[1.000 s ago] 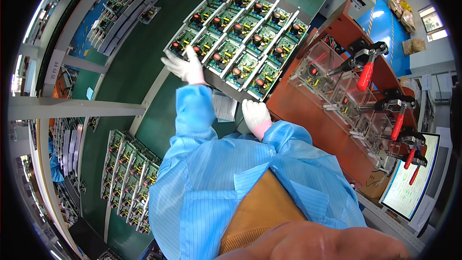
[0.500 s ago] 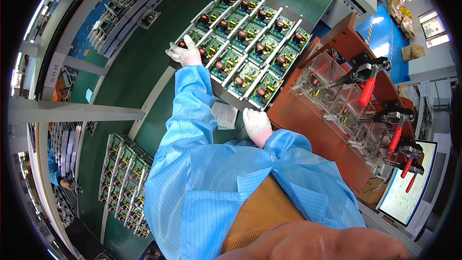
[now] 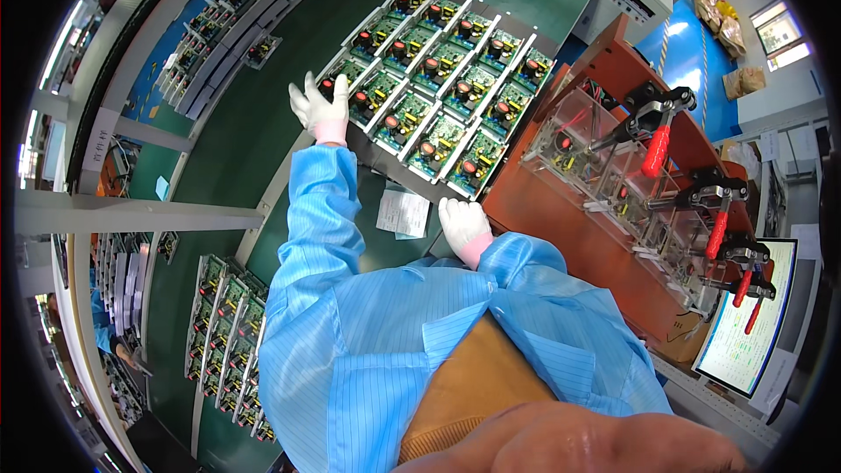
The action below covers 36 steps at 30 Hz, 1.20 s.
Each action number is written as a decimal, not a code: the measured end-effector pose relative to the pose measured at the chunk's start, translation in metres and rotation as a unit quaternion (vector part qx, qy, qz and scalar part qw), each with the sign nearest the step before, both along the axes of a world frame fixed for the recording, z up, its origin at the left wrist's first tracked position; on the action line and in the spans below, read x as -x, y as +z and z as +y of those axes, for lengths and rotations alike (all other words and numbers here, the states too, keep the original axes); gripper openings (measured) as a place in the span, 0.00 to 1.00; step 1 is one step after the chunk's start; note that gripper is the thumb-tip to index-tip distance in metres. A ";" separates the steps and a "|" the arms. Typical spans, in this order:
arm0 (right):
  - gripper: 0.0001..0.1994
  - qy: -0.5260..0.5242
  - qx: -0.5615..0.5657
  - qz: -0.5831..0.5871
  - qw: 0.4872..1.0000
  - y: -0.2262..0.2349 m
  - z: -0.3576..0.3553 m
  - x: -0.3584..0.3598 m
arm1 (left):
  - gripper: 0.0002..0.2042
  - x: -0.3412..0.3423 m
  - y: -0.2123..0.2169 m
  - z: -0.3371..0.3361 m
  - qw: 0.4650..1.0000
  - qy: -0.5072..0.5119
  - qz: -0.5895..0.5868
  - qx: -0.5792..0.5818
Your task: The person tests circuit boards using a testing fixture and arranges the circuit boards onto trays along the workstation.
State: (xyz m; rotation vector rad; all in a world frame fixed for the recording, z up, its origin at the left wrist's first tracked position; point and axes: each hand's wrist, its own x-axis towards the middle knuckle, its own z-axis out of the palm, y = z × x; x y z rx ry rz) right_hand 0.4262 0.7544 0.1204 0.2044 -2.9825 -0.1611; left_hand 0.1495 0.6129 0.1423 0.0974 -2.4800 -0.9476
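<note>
Several green circuit boards [image 3: 427, 146] with red-topped round parts stand in rows, parted by pale metal strips, on a dark flat tray [image 3: 385, 158]. My left hand [image 3: 321, 109], in a white glove, is at the tray's left corner beside the end board, fingers spread and nothing held. At the tray's near edge is my right hand [image 3: 464, 226], gloved too, with its fingers curled in; whatever they close on, if anything, is hidden.
To the right, a red-brown fixture [image 3: 561, 236] carries clear boxes and red-handled toggle clamps [image 3: 657, 149]. A screen [image 3: 749, 324] stands beyond it. More boards [image 3: 223, 333] lie at lower left. A paper sheet [image 3: 403, 213] lies before the tray, and a pale post [image 3: 140, 210] juts in from the left.
My left hand has drawn back to the left off the end board, and its fingers have spread wider. My right hand stays at the near edge. The whole view has shifted slightly.
</note>
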 end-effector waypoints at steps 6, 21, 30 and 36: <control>0.15 0.011 0.032 0.054 0.998 -0.006 0.004 -0.002 | 0.34 0.035 0.058 0.036 0.967 -0.152 0.081 0.185; 0.14 -0.017 0.185 -0.147 0.971 0.010 0.013 0.006 | 0.43 0.164 0.039 0.195 0.912 -0.173 -0.186 0.321; 0.15 -0.005 0.222 -0.164 0.961 0.006 0.016 0.005 | 0.42 0.175 0.041 0.209 0.859 -0.240 -0.281 0.355; 0.15 -0.003 0.237 -0.139 0.961 0.007 0.018 0.004 | 0.41 0.176 0.039 0.213 0.845 -0.267 -0.264 0.382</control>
